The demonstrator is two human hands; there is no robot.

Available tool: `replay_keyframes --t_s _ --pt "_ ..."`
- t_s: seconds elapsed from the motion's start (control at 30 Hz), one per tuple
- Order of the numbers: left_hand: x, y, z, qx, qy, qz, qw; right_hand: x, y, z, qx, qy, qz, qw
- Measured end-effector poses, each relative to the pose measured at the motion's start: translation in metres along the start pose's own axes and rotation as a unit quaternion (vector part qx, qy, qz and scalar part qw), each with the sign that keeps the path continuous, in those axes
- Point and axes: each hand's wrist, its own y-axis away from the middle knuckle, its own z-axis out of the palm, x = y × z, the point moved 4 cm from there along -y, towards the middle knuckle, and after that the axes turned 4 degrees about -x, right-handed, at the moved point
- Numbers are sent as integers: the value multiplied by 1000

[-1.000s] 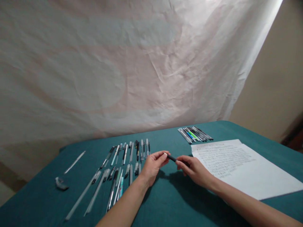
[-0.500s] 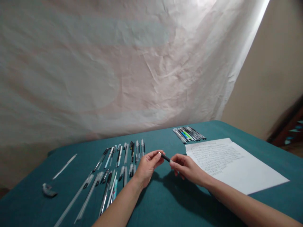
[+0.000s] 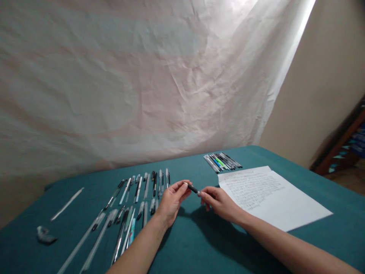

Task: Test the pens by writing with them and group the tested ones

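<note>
Teal cloth (image 3: 199,243) covered the table beneath both hands, and the dark pen (image 3: 192,188) was held between them, lifted a little off the cloth and slanting down from left to right. The left hand (image 3: 171,199) pinched the pen's upper end between thumb and fingertips, palm turned inward. The right hand (image 3: 221,201) gripped the lower end with curled fingertips, its knuckles facing up. Whether the two ends were being pulled apart or pressed together could not be told from the view. Either way, the work seemed to call for a straight pull or push along the pen's own line, with one hand steady as an anchor and the other doing the moving, and with the grips close to the joint so that the barrel did not bend or slip. Just left of the left hand lay rows of pens (image 3: 137,198), side by side and pointing away. Farther left were a white stick (image 3: 67,203) and a small dark object (image 3: 44,235). Just right of the right hand lay a sheet of paper (image 3: 270,194) covered in fine writing, and beyond it sat a small bunch of pens (image 3: 222,161). A pale backdrop (image 3: 142,76) hung behind the table.
</note>
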Motion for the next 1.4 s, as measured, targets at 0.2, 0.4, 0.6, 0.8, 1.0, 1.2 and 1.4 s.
replay_keyframes --t_s 0.2,0.4,0.6,0.8,1.0,1.2,1.4 --pt "1 -1 -3 24 21 5 999 1 0 -4 51 8 -28 998" --pt "2 -1 -2 23 45 -4 999 -1 0 -2 10 8 -3 1000" --pt "3 -1 -4 33 37 19 999 -8 2 -5 68 34 -45 996" --pt "7 2 0 10 48 22 999 -1 0 -1 21 29 -21 999" --pt "9 3 0 15 58 30 998 -6 4 0 70 44 -60 995" --pt "11 6 3 -4 57 24 998 -4 3 5 13 7 -15 1000" --pt "11 5 0 14 64 27 997 -9 5 -1 91 40 -62 993"
